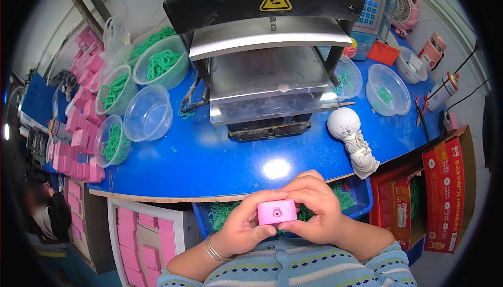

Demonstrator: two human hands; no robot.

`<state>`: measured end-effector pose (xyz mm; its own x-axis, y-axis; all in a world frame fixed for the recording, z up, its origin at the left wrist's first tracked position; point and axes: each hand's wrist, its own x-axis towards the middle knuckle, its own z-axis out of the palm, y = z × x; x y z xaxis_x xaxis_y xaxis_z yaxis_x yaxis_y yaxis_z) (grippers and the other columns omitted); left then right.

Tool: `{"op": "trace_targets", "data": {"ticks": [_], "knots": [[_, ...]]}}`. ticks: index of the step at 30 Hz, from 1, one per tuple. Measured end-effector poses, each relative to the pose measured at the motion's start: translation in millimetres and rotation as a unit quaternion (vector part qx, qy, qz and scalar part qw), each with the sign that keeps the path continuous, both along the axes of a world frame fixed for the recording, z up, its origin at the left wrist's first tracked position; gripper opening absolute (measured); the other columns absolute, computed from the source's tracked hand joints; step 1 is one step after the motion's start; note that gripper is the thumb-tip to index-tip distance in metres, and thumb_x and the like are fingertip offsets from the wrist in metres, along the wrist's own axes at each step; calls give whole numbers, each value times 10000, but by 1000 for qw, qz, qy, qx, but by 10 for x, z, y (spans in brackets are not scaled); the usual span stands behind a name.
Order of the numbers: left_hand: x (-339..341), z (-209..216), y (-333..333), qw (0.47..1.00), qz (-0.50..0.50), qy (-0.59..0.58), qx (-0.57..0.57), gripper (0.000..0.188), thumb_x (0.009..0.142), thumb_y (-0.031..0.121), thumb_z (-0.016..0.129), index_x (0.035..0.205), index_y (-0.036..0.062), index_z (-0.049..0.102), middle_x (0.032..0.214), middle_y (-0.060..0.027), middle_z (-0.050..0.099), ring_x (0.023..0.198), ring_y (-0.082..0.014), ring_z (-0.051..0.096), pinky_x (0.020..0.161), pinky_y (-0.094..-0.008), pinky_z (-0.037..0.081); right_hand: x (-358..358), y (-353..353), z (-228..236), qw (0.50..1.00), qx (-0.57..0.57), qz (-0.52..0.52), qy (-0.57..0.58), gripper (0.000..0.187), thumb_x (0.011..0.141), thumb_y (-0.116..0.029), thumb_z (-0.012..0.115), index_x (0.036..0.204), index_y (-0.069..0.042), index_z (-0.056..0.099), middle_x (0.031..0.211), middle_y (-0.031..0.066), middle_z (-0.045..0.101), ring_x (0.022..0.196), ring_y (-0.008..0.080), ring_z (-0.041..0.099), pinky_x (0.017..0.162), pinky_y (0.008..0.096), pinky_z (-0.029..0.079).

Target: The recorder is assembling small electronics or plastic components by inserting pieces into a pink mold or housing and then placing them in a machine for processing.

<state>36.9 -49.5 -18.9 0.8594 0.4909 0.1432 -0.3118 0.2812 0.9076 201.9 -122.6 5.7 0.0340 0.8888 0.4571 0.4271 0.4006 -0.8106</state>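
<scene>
Close in front of my body, a small pink block with a round hole in its face is held between my two hands. My left hand grips its left side, fingers behind and thumb beneath. On the other side, my right hand closes on the right end with thumb and fingers. Below the hands, a blue tray holds loose green stringy pieces, partly hidden by my hands and arms. Beyond them, a press machine with flat metal plates stands on the blue table.
Clear plastic bowls, several with green pieces, stand left and right of the press. A white cloth-wrapped mallet-like bundle lies at the right. Pink blocks are stacked far left. Red cartons stand right. Another person is at far left.
</scene>
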Motion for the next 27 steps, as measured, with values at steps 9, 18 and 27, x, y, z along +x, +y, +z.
{"op": "trace_targets", "data": {"ticks": [9, 18, 27], "knots": [[2, 298, 119, 850, 166, 226, 446, 737, 669, 291, 757, 1257, 8, 415, 1139, -176, 487, 1020, -270, 534, 836, -337, 460, -94, -5, -223, 855, -246, 76, 451, 477, 888, -130, 524, 1280, 47, 319, 1242, 167, 444, 1139, 208, 457, 958, 332, 381], [-40, 374, 152, 832, 126, 239, 485, 1013, 518, 406, 819, 1296, -29, 339, 1212, -231, 385, 1097, -351, 440, 852, -402, 443, -51, 66, -272, 779, -280, 43, 559, 354, 927, -119, 394, 1258, 7, 393, 1127, 119, 522, 1019, 170, 536, 870, 306, 451], [-203, 353, 200, 840, 196, 223, 454, 812, 499, 254, 857, 1151, 10, 440, 1148, -152, 474, 1043, -270, 485, 883, -378, 405, 40, 319, 94, 904, -178, 61, 383, 598, 853, -167, 590, 1310, 0, 242, 1136, 173, 503, 969, 173, 543, 822, 303, 452]]}}
